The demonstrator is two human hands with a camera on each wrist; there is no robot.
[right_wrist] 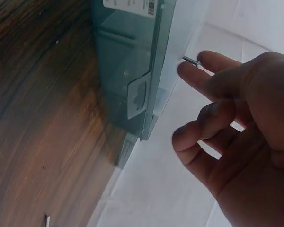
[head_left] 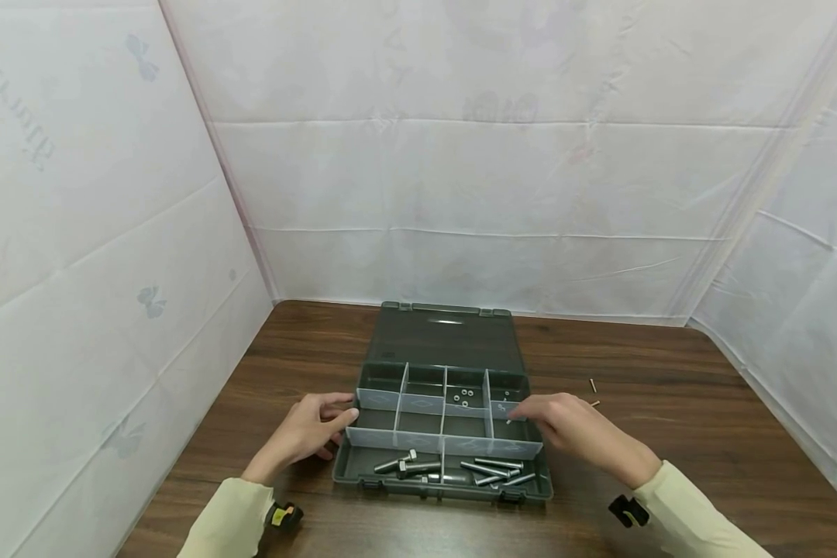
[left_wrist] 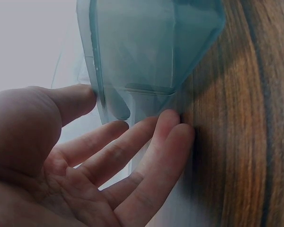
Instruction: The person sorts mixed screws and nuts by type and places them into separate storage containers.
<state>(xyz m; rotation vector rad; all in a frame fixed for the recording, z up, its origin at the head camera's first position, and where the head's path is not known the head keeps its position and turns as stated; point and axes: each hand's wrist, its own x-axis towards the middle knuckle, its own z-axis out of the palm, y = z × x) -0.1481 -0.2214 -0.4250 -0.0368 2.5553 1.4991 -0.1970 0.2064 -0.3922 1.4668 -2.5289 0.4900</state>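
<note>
A dark translucent compartment box (head_left: 418, 418) lies open on the table. My left hand (head_left: 311, 426) rests at its left side; in the left wrist view the thumb (left_wrist: 80, 100) touches the rim and the loosely extended fingers (left_wrist: 118, 149) lie along the outer wall. Over the right-hand compartments, my right hand (head_left: 575, 430) pinches a small metal screw (right_wrist: 191, 61) between thumb and forefinger. Several nuts (head_left: 465, 392) lie in a back compartment, with tiny pieces in the back right one. Thick hex bolts (head_left: 420, 467) fill part of the front left section, slimmer bolts (head_left: 491, 470) the front right.
Two small screws (head_left: 593, 385) lie on the brown wooden table (head_left: 642, 364) right of the box. The box's lid (head_left: 446, 337) is folded back behind it. White sheeting (head_left: 460, 178) walls the table at the back and both sides.
</note>
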